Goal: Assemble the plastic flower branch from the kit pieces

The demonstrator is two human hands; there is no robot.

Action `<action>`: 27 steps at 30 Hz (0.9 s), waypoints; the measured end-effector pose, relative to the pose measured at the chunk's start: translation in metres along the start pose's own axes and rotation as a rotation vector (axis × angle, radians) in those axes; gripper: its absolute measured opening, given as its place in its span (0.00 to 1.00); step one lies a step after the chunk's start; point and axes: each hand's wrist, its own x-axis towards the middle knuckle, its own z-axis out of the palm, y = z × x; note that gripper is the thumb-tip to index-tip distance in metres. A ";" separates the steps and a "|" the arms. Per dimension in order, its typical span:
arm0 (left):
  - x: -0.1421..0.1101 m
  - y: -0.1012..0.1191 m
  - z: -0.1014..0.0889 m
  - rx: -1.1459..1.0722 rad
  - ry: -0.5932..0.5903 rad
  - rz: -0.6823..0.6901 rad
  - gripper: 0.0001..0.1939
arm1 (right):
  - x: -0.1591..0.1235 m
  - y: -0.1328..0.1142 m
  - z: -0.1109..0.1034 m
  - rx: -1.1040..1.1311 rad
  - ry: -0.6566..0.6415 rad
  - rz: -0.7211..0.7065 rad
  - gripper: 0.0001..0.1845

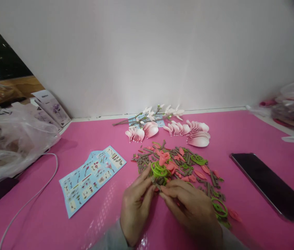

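Note:
My left hand (136,205) and my right hand (192,208) meet near the front of a pink mat (240,139), fingers pinched together on a small brown stick piece (157,183) with a green ring part (158,170) just above it. Beyond my fingers lies a heap of small brown, coral and green plastic parts (186,163). Rows of pale pink petal pieces (196,133) lie farther back, beside a built flower branch (149,114) with white blossoms.
A blue instruction leaflet (91,177) lies left of my hands. A dark phone (269,184) rests on the right. A plastic bag (11,142) and white cable (32,198) sit at the left, more bags (292,104) at the far right, a white wall behind.

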 end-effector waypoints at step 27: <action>-0.004 0.003 -0.003 -0.065 0.003 0.108 0.16 | 0.005 -0.004 -0.003 0.165 0.031 0.132 0.07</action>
